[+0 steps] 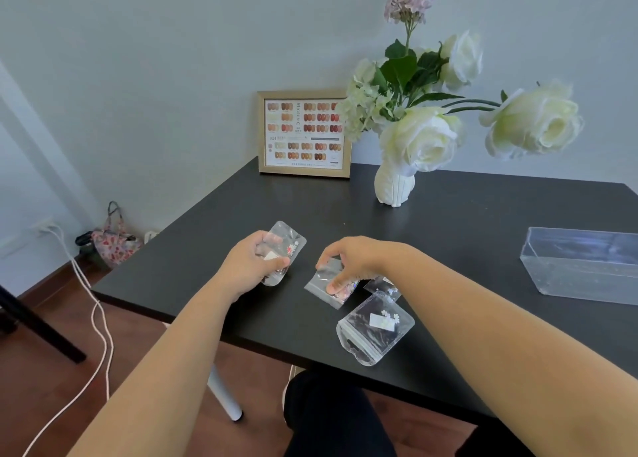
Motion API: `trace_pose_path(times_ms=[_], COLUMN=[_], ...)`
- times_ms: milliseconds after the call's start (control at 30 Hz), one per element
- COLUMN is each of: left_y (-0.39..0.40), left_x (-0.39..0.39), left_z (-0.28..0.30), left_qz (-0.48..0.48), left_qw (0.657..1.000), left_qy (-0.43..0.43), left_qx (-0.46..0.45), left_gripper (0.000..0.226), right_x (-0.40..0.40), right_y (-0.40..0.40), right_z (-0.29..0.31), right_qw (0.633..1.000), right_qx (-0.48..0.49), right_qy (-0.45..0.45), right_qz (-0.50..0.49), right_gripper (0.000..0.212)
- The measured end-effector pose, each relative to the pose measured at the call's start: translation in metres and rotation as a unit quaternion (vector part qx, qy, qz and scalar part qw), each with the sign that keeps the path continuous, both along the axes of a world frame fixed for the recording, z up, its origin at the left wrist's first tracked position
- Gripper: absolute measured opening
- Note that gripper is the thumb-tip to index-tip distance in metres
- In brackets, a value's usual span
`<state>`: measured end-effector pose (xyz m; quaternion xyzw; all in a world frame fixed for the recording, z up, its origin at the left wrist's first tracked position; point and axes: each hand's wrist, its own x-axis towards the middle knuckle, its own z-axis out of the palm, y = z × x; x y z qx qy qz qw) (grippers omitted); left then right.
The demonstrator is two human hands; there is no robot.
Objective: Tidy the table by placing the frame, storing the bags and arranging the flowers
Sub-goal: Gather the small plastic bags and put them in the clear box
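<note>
Upper middle, the gold-edged picture frame (304,134) holding a nail-colour chart shows vertical lettering that seems to read "MIGIINC", and "024" lower down.

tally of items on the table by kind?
Small clear bags: 4 (left hand holds one, right hand on one)
Picture frame: 1
Vase of flowers: 1
Clear box: 1
Total: 7

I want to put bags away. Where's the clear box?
The clear box sits on the black table's far right, right of the white vase.
</note>
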<state>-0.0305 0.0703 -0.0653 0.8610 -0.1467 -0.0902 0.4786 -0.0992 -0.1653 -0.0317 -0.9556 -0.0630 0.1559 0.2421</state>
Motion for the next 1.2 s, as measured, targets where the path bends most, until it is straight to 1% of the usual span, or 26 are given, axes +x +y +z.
trace_pose_path(times_ms=[33,67,133,200,267,333,367,433,500,600,700,767,800,1000,1100,1200], left_y=[-0.001,-0.002,-0.003,-0.006,-0.009,-0.018,-0.026,-0.046,-0.072,-0.117,-0.167,-0.201,-0.218,-0.305,-0.335,-0.358], left_x=[-0.003,-0.006,-0.012,-0.017,-0.019,-0.021,-0.023,-0.029,-0.037,-0.049,-0.064,-0.074,-0.08,-0.117,-0.137,-0.15], left_z=[-0.001,-0.002,-0.003,-0.003,0.0,0.003,0.005,0.011,0.021,0.041,0.059,0.069,0.073,0.088,0.088,0.078], left_qz=[0.011,0.021,0.036,0.037,0.034,0.021,0.006,-0.042,-0.1,-0.191,-0.268,-0.279,-0.279,-0.291,-0.303,-0.309], left_qw=[1.0,1.0,0.998,0.998,0.998,0.998,0.998,0.993,0.981,0.957,0.931,0.925,0.923,0.89,0.883,0.887], left_qy=[-0.01,-0.022,-0.047,-0.054,-0.048,-0.048,-0.06,-0.113,-0.166,-0.214,-0.237,-0.253,-0.262,-0.352,-0.359,-0.343], left_qx=[-0.003,-0.002,0.0,-0.005,-0.008,-0.02,-0.022,-0.011,0.009,0.043,0.067,0.058,0.047,0.007,-0.002,0.014], left_gripper=[0.033,0.031,0.027,0.026,0.029,0.031,0.032,0.032,0.032,0.043,0.051,0.052,0.051,0.038,0.036,0.036], right_x=[0.001,0.001,0.002,-0.001,-0.01,-0.024,-0.032,-0.052,-0.076,-0.114,-0.153,-0.174,-0.183,-0.216,-0.227,-0.24], right_y=[0.001,0.002,0.002,-0.003,-0.013,-0.027,-0.036,-0.054,-0.077,-0.116,-0.158,-0.183,-0.194,-0.244,-0.27,-0.291], right_z=[0.0,0.0,-0.002,0.003,0.017,0.034,0.042,0.058,0.073,0.092,0.102,0.106,0.106,0.094,0.074,0.046], right_qw=[1.0,0.999,0.997,0.996,0.996,0.994,0.993,0.989,0.983,0.969,0.935,0.911,0.906,0.915,0.912,0.9], right_qx=[-0.018,-0.032,-0.033,-0.006,0.036,0.058,0.062,0.07,0.061,0.045,0.07,0.089,0.091,0.031,-0.034,-0.126], right_qy=[-0.012,-0.031,-0.068,-0.09,-0.086,-0.091,-0.099,-0.125,-0.167,-0.227,-0.305,-0.343,-0.351,-0.323,-0.318,-0.293], right_qz=[0.006,0.013,0.027,0.024,-0.002,-0.017,-0.02,-0.027,-0.043,-0.088,-0.169,-0.209,-0.217,-0.241,-0.258,-0.298], right_gripper=[0.03,0.027,0.031,0.032,0.03,0.026,0.023,0.013,0.006,0.002,0.006,0.01,0.011,0.008,0.012,0.013])
